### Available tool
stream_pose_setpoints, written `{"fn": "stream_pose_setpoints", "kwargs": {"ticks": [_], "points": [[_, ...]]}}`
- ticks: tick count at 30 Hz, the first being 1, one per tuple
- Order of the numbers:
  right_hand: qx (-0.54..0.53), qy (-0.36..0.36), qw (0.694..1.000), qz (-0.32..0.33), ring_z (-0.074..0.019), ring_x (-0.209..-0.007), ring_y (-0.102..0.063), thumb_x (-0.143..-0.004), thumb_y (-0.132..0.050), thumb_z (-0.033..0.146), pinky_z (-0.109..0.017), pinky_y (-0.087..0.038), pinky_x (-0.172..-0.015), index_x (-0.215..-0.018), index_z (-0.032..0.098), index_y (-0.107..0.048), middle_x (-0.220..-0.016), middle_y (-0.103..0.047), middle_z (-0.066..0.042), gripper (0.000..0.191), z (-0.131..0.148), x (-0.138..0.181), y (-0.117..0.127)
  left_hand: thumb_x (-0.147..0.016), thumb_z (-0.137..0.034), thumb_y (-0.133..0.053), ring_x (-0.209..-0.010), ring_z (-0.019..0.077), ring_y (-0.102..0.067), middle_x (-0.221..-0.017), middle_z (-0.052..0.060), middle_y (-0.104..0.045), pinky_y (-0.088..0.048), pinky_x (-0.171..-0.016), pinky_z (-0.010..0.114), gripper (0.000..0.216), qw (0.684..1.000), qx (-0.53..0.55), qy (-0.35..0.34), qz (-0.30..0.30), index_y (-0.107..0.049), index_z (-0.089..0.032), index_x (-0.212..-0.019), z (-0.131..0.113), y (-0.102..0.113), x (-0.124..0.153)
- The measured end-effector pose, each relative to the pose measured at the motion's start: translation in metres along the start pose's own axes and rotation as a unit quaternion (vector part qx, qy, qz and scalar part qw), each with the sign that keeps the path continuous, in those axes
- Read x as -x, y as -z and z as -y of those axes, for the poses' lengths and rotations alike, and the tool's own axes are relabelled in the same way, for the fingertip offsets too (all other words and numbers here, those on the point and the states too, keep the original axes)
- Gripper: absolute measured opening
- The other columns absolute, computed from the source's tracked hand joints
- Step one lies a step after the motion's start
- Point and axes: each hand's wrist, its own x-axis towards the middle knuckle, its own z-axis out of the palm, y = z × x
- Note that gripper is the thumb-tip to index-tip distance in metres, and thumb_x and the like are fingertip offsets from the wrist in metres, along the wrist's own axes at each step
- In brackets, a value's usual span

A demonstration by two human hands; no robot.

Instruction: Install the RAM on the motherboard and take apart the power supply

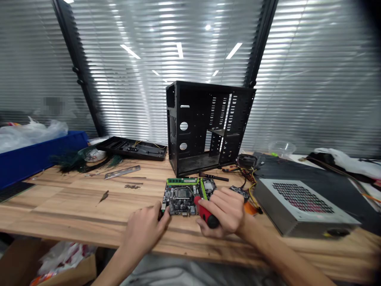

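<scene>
A motherboard (186,207) lies flat on the wooden table in front of me, with a green memory stick along its far edge and a square processor socket (181,193) near its middle. My left hand (145,225) is closed on the board's near left corner, thumb and fingers at the edge. In my right hand (226,210) is a red and black screwdriver (205,212), gripped by its handle. Its shaft slants up and left over the board beside the socket. Whether the tip touches anything is too small to tell.
A black computer case (195,119) stands upright behind the board. To the right sit a metal power supply (306,202), loose cables and a cooling fan (247,160). A black front panel (132,149), a metal strip (122,172) and a blue bin (44,153) are at left.
</scene>
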Motion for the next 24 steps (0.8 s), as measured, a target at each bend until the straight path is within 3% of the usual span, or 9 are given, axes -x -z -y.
{"fn": "stream_pose_setpoints", "kwargs": {"ticks": [24], "points": [[0.005,-0.003,1.000,-0.007,-0.0152,-0.054,-0.042,-0.081,-0.066,0.034,-0.035,-0.026,-0.053,-0.094,0.014,-0.069,-0.059,-0.053,0.001,0.024,-0.0001,0.0041,-0.0026,-0.107,-0.053,-0.032,-0.084,0.0315,-0.076,-0.087,0.011,-0.079,-0.040,-0.064,0.033,0.046,1.000,-0.005,0.002,0.005,-0.065,-0.023,-0.098,0.0000,0.0011,0.0012]]}}
